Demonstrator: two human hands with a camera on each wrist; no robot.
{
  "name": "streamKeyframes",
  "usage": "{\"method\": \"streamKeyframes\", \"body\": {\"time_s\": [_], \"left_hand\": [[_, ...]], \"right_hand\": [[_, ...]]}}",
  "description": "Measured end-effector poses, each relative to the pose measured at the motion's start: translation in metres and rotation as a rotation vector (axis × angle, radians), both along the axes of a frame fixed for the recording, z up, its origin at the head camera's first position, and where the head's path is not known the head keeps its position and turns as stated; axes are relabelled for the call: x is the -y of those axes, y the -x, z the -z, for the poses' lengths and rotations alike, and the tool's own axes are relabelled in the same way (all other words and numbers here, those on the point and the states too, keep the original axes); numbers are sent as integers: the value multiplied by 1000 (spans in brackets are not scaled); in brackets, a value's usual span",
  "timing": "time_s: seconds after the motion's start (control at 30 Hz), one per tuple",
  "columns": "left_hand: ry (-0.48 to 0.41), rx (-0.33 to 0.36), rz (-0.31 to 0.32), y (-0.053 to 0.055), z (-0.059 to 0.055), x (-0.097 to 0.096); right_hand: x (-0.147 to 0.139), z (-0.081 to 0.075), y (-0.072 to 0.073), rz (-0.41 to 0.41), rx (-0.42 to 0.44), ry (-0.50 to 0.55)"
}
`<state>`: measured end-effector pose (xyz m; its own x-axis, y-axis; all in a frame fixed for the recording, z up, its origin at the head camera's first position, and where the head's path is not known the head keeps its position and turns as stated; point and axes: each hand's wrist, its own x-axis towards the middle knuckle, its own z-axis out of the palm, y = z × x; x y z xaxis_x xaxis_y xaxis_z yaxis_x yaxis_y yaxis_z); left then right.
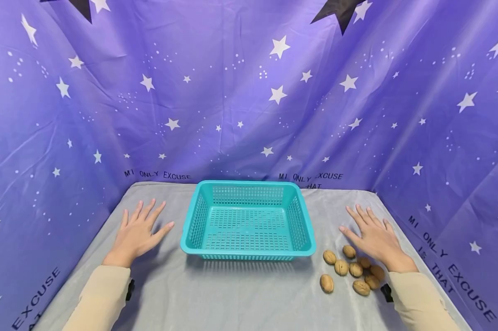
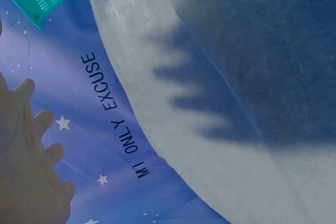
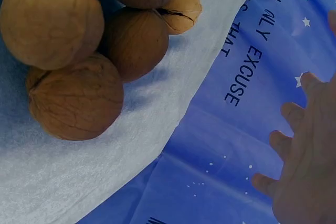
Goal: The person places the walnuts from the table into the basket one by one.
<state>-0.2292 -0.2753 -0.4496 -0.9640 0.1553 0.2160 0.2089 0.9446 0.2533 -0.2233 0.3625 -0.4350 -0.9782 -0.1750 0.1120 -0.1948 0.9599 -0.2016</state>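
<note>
A turquoise plastic basket with slotted walls stands at the middle of the grey cloth, with nothing inside. To its left is my left hand, palm down with fingers spread, holding nothing. My right hand is spread likewise on the other side, just beyond a loose group of several walnuts. One walnut lies a little apart, nearest the front. In the right wrist view, walnuts crowd the upper left, and the fingers of the right hand are apart from them.
A grey cloth covers the table. Purple curtains with white stars and printed words rise behind it and along both sides. Black bands sit at both wrists, under beige sleeves.
</note>
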Motion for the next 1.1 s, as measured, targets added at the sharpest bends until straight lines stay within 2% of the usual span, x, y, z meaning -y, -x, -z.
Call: {"method": "streamKeyframes", "body": {"time_s": [0.13, 0.33, 0.63, 0.73, 0.83, 1.03, 1.1], "left_hand": [[-47, 19, 24, 2, -2, -3], [-182, 70, 78, 9, 1, -14], [-492, 182, 125, 14, 2, -36], [-583, 224, 108, 16, 2, -42], [-685, 253, 57, 16, 2, -47], [-927, 275, -5, 18, 4, -58], [-978, 276, -17, 19, 5, -61]], "right_hand": [[1, -1, -1, -13, -11, -5], [2, -1, -2, -33, -29, 0], [6, -4, -7, -70, -37, 29], [8, -5, -8, -91, -40, 56], [8, -5, -9, -113, -46, 79], [7, -1, -8, -170, -63, 138], [7, 0, -8, -186, -61, 164]]}}
